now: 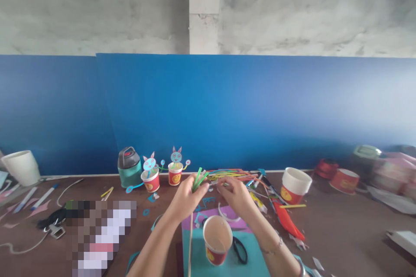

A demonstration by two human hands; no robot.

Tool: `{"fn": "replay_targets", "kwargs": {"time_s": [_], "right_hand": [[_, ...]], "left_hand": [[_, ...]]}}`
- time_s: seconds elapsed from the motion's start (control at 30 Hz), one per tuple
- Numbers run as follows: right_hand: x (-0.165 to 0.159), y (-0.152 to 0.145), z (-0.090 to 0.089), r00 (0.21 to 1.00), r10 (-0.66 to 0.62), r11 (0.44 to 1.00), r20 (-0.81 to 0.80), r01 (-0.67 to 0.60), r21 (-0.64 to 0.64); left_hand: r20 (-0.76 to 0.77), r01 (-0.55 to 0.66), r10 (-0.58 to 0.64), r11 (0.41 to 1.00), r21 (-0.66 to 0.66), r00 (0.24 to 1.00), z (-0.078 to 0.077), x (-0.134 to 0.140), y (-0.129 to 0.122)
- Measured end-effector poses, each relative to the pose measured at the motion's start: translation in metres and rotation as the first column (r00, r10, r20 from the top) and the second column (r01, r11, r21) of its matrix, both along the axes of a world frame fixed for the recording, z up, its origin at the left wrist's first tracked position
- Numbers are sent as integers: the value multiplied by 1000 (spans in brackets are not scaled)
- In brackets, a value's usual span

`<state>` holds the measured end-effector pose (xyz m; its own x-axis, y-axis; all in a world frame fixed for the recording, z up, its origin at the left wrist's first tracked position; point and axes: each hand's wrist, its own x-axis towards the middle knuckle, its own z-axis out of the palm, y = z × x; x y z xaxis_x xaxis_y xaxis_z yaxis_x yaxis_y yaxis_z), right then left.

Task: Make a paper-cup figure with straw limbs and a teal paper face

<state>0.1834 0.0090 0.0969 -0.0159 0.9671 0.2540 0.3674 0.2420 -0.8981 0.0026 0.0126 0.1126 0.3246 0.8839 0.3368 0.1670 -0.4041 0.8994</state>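
Note:
Bright green strips [199, 179] poke up from my left hand [186, 197], whose thumb and fingers are closed around them. A thin pale stick [190, 242] runs down below that hand; whether it is gripped there cannot be made out. My right hand [235, 192] is pinched close by, and what lies between its fingertips is too small to name. Below both hands, a red and white paper cup [215, 257] stands upright on teal paper [196, 264]. Black scissor handles [240, 251] show beside the cup, near purple paper [242, 224] with a curved white strip on it.
Coloured strips [227, 175] lie heaped behind my hands. Two cups with cat-faced paper figures [150, 163] stand left of them, near a teal jar [129, 173]. Rightward are a larger cup [296, 184] and a red plastic piece [289, 221]. A blue panel [208, 112] borders the table's back.

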Motion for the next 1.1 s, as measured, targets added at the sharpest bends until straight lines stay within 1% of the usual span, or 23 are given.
{"fn": "replay_targets", "kwargs": {"time_s": [0.07, 0.17, 0.23, 0.4, 0.5, 0.6, 0.73, 0.93, 1.1], "right_hand": [[4, 0, 3, 997, -54, 999, -53, 53, -5], [3, -3, 8, 983, -48, 999, -177, 48, -7], [-1, -5, 10, 976, -34, 999, -217, 39, 21], [-6, -7, 8, 963, -2, 997, -270, 22, 73], [-8, -7, 8, 963, 9, 996, -270, 15, 84], [-9, -8, 9, 967, -11, 993, -253, 40, 109], [-12, -11, 12, 972, -27, 984, -235, 68, 164], [-15, -14, 14, 947, 45, 995, -319, -13, 103], [-18, -15, 16, 939, 43, 994, -341, -4, 112]], "left_hand": [[69, 39, -34, 996, -80, 997, -2, 2, 1], [123, 129, -101, 960, -247, 987, -6, 6, 2], [141, 180, -144, 938, -296, 980, -7, 9, 1], [126, 232, -201, 916, -327, 972, -8, 16, -5], [160, 266, -223, 900, -346, 962, -7, 17, -7], [204, 320, -258, 867, -383, 944, -5, 17, -8], [221, 348, -277, 834, -429, 935, -3, 14, -8], [249, 412, -332, 788, -457, 910, -6, 13, -9], [279, 455, -361, 759, -466, 890, -4, 13, -11]]}}
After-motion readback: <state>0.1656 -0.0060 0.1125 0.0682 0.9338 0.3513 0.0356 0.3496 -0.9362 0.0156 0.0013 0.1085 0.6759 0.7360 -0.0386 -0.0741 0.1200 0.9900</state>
